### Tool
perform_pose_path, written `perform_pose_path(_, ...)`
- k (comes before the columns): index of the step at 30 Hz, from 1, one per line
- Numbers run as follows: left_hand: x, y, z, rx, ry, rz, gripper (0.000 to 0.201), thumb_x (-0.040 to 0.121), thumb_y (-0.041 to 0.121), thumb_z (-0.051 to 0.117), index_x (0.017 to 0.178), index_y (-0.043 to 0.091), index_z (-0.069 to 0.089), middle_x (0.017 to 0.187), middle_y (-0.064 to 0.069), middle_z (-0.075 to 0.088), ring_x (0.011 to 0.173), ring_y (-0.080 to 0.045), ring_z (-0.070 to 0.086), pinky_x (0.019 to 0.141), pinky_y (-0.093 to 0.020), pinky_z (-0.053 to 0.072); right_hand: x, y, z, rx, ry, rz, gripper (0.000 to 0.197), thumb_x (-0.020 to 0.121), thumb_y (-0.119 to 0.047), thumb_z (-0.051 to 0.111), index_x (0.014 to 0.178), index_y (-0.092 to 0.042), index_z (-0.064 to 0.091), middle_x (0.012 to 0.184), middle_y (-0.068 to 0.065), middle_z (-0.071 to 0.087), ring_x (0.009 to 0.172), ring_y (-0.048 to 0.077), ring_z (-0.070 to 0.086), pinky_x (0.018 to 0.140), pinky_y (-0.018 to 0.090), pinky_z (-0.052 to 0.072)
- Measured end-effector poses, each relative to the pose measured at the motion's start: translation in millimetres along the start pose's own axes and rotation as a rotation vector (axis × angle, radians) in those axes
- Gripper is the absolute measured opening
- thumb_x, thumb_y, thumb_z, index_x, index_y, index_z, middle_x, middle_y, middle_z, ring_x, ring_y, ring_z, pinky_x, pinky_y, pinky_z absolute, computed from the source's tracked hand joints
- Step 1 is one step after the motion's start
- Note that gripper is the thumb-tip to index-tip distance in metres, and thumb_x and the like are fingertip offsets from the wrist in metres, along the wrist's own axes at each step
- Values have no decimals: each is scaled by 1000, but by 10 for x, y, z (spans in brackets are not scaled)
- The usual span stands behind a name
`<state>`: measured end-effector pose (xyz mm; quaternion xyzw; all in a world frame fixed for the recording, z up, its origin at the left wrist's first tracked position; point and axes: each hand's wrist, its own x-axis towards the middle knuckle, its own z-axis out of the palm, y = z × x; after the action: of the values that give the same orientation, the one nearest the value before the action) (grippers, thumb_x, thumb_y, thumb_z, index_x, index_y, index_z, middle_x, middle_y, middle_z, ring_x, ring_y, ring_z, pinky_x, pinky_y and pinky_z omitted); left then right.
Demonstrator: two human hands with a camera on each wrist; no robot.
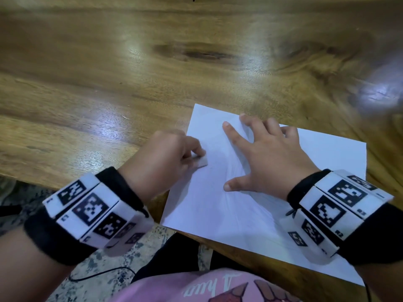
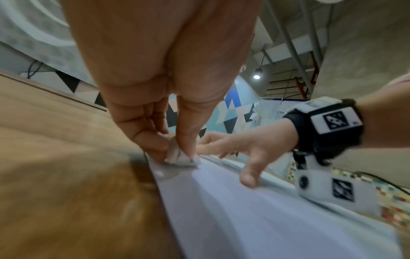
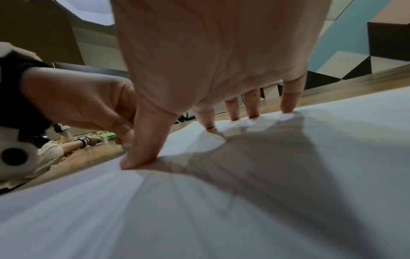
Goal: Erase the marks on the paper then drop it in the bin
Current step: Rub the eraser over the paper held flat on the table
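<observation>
1. paper (image 1: 250,214) lies flat on the table (image 1: 109,83), near edge hanging over the table edge, long axis running near-left to far-right.
2. left hand (image 1: 161,162) pinches the eraser (image 1: 201,161) between thumb and fingers, pressing it down at the paper's left edge.
3. right hand (image 1: 270,158) is splayed flat, fingertips pinning the sheet just right of the eraser.
4. marks too faint to see; erasing probably underway.
5. bin not in view; the right hand is already on the sheet for the lift.

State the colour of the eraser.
White; the eraser shows best in the head view.
</observation>
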<state>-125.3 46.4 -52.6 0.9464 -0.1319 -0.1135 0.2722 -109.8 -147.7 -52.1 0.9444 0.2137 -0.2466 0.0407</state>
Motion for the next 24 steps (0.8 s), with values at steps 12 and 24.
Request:
perform_pose_path(12,-50,20,-19,-29,-23,-8,10,72,21,72,82,17,71,68,0,63,56,-4,47,60,-7,36,-1,11,24,10,14,-4,112,64,-82,50,147,-36,-9,153,0,-2,127,21,7,102,43,16)
perform_pose_path(24,-247,-31,-29,-88,-27,-54,22,68,39,68,81,21,72,67,3,60,61,-8,54,59,-15,37,-3,-1,22,8,22,-1,111,65,-81,51,148,-36,-8,154,0,-2,129,21,8,104,43,16)
